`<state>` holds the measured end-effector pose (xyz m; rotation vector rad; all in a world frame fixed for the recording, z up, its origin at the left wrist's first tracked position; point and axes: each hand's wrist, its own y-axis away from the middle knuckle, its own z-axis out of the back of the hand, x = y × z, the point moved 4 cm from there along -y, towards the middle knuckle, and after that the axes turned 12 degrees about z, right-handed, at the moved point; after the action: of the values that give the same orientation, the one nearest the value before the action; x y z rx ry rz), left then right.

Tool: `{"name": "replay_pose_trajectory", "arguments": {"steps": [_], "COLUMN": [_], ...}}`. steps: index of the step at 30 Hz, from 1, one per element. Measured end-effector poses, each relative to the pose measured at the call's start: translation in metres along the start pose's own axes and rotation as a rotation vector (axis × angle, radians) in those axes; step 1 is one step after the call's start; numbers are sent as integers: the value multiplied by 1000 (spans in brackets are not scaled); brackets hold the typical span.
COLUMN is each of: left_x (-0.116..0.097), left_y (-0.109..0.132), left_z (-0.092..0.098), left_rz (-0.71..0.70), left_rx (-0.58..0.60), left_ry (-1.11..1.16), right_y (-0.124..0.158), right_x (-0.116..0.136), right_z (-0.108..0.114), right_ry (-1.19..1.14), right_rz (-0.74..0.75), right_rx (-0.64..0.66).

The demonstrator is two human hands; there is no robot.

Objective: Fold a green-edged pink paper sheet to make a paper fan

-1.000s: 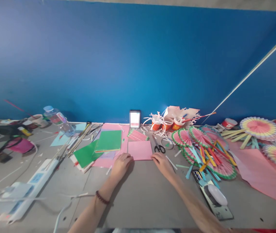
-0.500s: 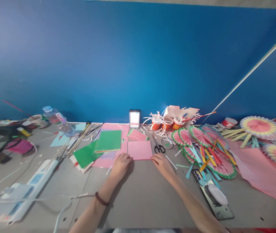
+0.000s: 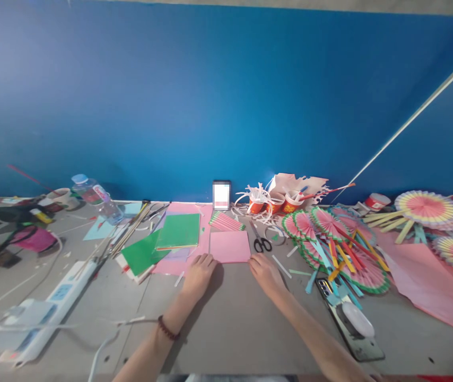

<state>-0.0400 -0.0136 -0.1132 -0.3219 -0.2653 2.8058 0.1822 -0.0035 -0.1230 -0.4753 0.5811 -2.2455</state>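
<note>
A pink sheet of paper point(image 3: 229, 246) lies flat on the table in front of me. My left hand point(image 3: 200, 273) is at its lower left corner, fingers bent and pressed together at the edge. At the lower right corner, my right hand point(image 3: 265, 270) pinches the sheet's edge. Fingertips of both hands are partly hidden. Just behind the sheet sits a pleated pink-and-white paper strip point(image 3: 227, 220). Black-handled scissors point(image 3: 262, 243) rest to the right of the sheet, and green paper point(image 3: 179, 231) is stacked to its left.
Pleated paper fans point(image 3: 330, 223) with coloured sticks pile up on the right, near a phone point(image 3: 365, 345) with a white case on it. Paper cups point(image 3: 293, 201) and a small lit screen point(image 3: 221, 195) stand by the blue wall. A power strip point(image 3: 51, 307) and bottles point(image 3: 91, 188) are left.
Almost nothing differs. Both hands stay at the pink sheet's lower corners; the whole view has shifted very slightly.
</note>
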Motion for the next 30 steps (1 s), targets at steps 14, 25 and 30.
{"name": "replay_pose_trajectory", "arguments": {"steps": [14, 25, 30], "left_x": [-13, -46, -58], "left_y": [4, 23, 30], "left_z": [2, -5, -5], "left_rz": [6, 136, 181], "left_rx": [-39, 2, -59], "left_ry": [-185, -273, -299], "right_y": [3, 10, 4], "right_x": [13, 32, 41], "right_z": [0, -6, -2], "right_ry": [258, 401, 425], "right_rz": [15, -46, -114], "right_rx": [72, 222, 299]}}
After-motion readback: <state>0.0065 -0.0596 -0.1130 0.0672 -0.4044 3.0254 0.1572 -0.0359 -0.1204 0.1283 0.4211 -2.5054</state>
